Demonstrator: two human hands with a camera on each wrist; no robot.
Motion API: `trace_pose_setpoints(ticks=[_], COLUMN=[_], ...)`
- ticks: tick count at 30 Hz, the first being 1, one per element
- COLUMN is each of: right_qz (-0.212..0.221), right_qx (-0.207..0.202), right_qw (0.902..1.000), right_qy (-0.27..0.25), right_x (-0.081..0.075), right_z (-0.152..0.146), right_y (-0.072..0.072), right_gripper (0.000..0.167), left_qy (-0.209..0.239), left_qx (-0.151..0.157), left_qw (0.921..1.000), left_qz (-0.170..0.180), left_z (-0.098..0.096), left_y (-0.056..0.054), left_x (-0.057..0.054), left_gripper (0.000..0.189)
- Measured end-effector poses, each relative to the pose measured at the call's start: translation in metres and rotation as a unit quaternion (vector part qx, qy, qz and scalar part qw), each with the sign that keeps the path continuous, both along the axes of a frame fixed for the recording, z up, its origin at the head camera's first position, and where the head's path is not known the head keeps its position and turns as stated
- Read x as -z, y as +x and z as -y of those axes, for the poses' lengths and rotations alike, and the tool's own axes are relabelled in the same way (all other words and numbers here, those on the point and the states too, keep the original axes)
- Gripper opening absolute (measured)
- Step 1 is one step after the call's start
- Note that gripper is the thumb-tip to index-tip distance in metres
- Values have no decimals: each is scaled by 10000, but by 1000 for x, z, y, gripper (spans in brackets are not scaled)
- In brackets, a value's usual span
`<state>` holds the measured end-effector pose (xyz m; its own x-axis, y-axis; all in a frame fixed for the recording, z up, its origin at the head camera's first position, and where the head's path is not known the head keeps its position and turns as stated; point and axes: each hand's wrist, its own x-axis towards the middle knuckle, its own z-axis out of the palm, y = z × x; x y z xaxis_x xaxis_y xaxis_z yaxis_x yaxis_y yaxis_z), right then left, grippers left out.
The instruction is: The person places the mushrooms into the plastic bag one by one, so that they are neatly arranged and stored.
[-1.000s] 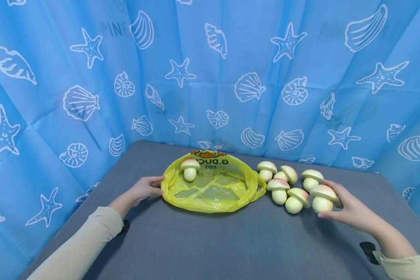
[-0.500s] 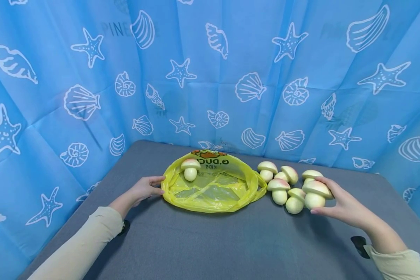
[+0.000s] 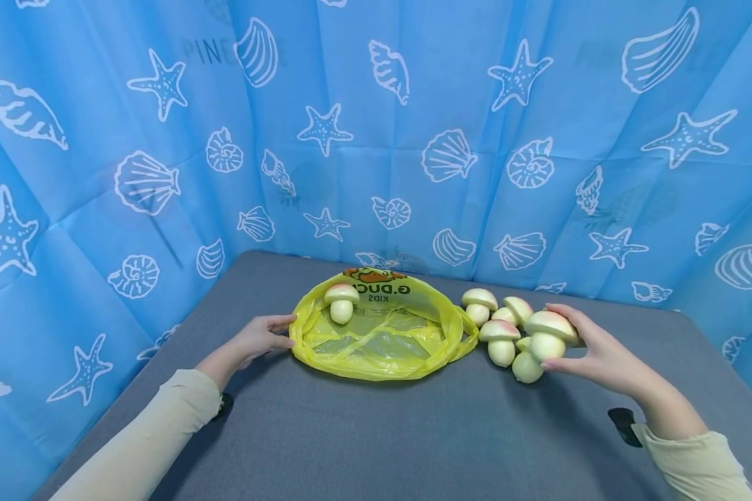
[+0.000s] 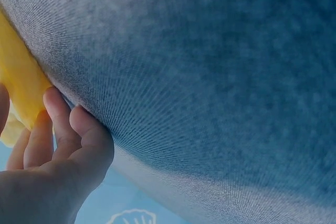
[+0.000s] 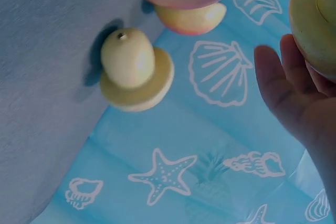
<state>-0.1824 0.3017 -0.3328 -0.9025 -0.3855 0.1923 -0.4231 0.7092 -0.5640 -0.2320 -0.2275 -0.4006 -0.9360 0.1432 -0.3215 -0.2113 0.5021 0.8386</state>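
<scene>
At the right, my right hand (image 3: 608, 358) holds a toy mushroom (image 3: 550, 334) with a pale stem and pink-tinged cap between thumb and fingers. It overlaps the lower right mushroom (image 3: 527, 369) of a group and hides another behind it. The right wrist view shows the held mushroom (image 5: 315, 35) at its edge. My left hand (image 3: 257, 341) pinches the left rim of a yellow plastic bag (image 3: 376, 367), which lies with its mouth spread toward me. One mushroom (image 3: 341, 306) sits inside, near the back left. Yellow plastic (image 4: 26, 77) meets the fingertips in the left wrist view.
Beside the bag's right handle stand more mushrooms, among them a back left one (image 3: 478, 305), a front left one (image 3: 500, 341) and a tilted one (image 3: 517, 311). All rest on a grey cloth-covered table (image 3: 376, 438). A blue shell-print curtain (image 3: 376, 139) hangs behind.
My right hand has carried its mushroom leftward, off its place at the right end and across the front of the group. My left hand and the bag have stayed put.
</scene>
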Motion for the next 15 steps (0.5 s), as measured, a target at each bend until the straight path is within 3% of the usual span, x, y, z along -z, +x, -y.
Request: trace_pose_setpoints(ticks=[15], right_qz=[209], right_qx=[-44], right_qw=[9996], right_qy=[-175], right_x=[-9], right_z=[20], right_y=[-7], right_gripper=[89], left_qy=[21], left_qx=[6], left_qw=[10000], left_qz=[7], left_z=[0], left_y=[0], left_x=[1], left_gripper=[63])
